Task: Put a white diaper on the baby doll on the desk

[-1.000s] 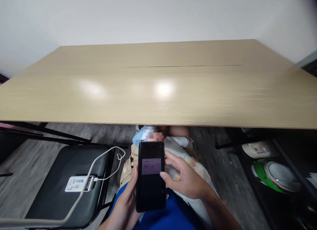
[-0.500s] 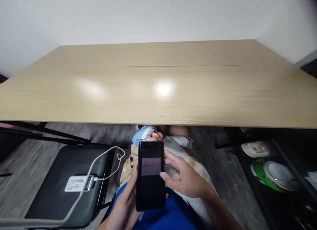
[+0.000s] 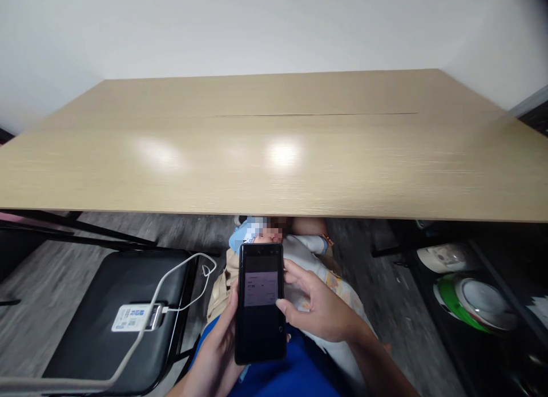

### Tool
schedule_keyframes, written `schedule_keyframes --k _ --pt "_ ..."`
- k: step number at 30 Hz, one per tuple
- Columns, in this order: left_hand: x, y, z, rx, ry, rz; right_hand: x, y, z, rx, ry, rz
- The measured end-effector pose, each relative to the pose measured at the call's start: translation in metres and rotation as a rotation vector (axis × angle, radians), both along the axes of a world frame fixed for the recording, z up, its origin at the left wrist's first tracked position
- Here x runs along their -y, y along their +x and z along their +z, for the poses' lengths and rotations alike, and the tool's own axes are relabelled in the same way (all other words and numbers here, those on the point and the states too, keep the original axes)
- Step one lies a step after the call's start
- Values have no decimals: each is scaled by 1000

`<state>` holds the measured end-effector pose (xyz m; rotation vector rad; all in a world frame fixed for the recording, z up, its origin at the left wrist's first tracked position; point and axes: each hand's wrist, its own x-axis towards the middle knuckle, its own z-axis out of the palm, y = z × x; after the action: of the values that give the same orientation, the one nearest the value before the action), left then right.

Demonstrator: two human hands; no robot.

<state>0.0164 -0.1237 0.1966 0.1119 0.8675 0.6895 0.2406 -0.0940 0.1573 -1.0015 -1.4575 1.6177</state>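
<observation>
A black smartphone (image 3: pixel 261 328) is upright in front of my lap, its screen dark with a dim grey-purple panel of small text. My left hand (image 3: pixel 220 345) wraps its left edge and back, thumb along the side. From the right, my right hand (image 3: pixel 319 306) grips the upper right edge, its thumb tip at the screen's border and its fingers partly behind the phone. Beyond it a baby doll (image 3: pixel 299 251) in pale clothes and a light blue cap lies across my lap, partly hidden by the phone and my right hand.
A wooden table (image 3: pixel 274 186) spans the view ahead, its front edge above my lap. At left, a black stool (image 3: pixel 98 283) bears a white power bank (image 3: pixel 131 317) with a white cable (image 3: pixel 145 323). Dark shelving (image 3: pixel 428 328) at right holds a green-and-white round item (image 3: pixel 454 300).
The text panel on the phone's screen reaches slightly lower than before. My hands, the phone and the doll keep their places.
</observation>
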Motion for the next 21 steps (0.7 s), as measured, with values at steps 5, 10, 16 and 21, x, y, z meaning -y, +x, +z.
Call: schedule_keyframes --k 5,10,16,21 --pt "-1 -1 -5 49 29 -21 1 0 1 4 -59 -3" --pt "-1 -1 -6 71 40 -9 1 -3 0 -41 -142 -4" --pt "-1 1 -2 45 25 2 0 -5 1 -72 -138 -6" --pt "-1 1 -7 80 43 12 0 -4 1 -66 -166 -5"
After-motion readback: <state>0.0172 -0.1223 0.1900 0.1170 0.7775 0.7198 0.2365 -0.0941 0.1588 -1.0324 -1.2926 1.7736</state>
